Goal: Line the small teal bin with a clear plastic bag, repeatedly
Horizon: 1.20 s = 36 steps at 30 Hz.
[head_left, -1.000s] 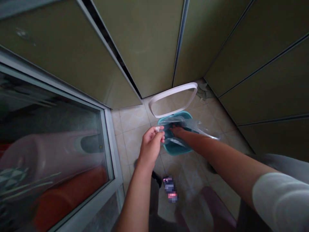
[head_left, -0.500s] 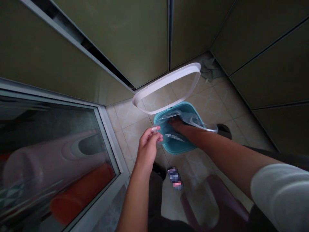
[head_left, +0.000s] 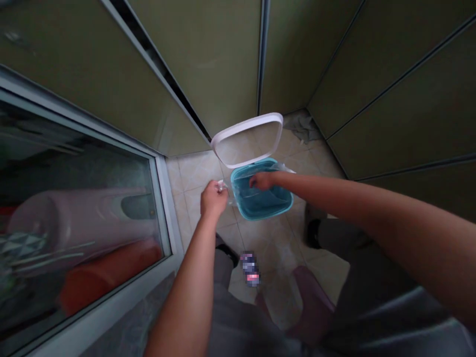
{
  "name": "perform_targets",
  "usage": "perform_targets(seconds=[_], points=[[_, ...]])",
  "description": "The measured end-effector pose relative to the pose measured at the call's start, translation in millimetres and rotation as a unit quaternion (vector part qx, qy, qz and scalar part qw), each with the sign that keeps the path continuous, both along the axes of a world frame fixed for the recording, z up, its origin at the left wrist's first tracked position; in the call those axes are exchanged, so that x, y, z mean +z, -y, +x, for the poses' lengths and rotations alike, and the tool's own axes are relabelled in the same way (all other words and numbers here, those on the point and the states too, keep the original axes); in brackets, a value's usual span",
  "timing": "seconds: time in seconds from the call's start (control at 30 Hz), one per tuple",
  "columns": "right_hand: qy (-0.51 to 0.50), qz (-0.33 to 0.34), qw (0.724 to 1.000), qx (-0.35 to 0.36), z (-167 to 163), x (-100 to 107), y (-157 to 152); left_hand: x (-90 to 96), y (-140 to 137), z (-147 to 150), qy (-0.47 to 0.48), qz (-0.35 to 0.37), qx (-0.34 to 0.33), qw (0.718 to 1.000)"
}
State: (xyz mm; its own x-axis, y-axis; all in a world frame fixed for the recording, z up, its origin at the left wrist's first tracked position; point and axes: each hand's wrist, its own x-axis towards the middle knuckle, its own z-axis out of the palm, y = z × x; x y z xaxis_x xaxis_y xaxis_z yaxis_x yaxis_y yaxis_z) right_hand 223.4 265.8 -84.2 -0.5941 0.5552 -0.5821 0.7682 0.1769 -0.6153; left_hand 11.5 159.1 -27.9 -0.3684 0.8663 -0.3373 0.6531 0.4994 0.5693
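A blue-green trash bin (head_left: 260, 214) stands on the floor with a clear plastic bag (head_left: 245, 172) partly inside it. My left hand (head_left: 214, 199) is left of the bin, closed in a pinch on a bunched edge of the bag. Thin film stretches from those fingers toward the bin. My right hand (head_left: 263, 181) is over the bin's mouth, fingers curled; whether film lies between them is hidden. More film drapes over the bin's rim beneath the right wrist. Behind the bin a white rim frame (head_left: 247, 128) stands tilted up.
A blurred-out dark and pink item (head_left: 250, 269) lies on the tiled floor (head_left: 197, 171) between my feet. Greenish cabinet doors (head_left: 208, 64) close in the far side and right. A glass-fronted door (head_left: 163, 198) stands at left. A grey cloth (head_left: 303, 126) lies in the corner.
My right hand has risen from deep inside the bin to near its mouth. My left hand has moved left, away from the bin, with the bag edge. The view has shifted.
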Motion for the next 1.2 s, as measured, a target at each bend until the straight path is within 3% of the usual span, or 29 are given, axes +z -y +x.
perform_targets(seconds=[0.07, 0.13, 0.23, 0.33, 0.47, 0.67, 0.83, 1.0, 1.2], points=[[0.022, -0.046, 0.998, 0.025, 20, 22, -3, 5.7, 7, -7, -0.107, 0.02, 0.032, 0.994], [0.039, -0.04, 0.998, 0.002, 51, 40, -3, 9.4, 15, -8, -0.188, 0.052, 0.024, 0.981], [0.089, 0.067, 0.993, -0.039, 106, 58, 8, 9.0, 26, 4, -0.245, 0.091, -0.101, 0.96], [0.16, 0.193, 0.967, -0.055, 145, 70, 33, 3.4, 32, 24, -0.236, 0.094, -0.262, 0.931], [0.143, 0.233, 0.962, -0.024, 155, 79, 75, -5.7, 34, 45, -0.238, 0.069, -0.348, 0.904], [0.1, 0.206, 0.973, 0.03, 142, 57, 106, -17.2, 34, 51, -0.265, -0.007, -0.382, 0.886], [0.139, 0.215, 0.966, 0.045, 142, 36, 99, -27.0, 34, 48, -0.273, -0.011, -0.38, 0.884], [0.136, 0.208, 0.966, 0.072, 138, 30, 88, -32.0, 37, 43, -0.268, -0.013, -0.374, 0.888], [0.14, 0.208, 0.966, 0.056, 143, 19, 85, -33.1, 50, 32, -0.258, 0.003, -0.372, 0.892]])
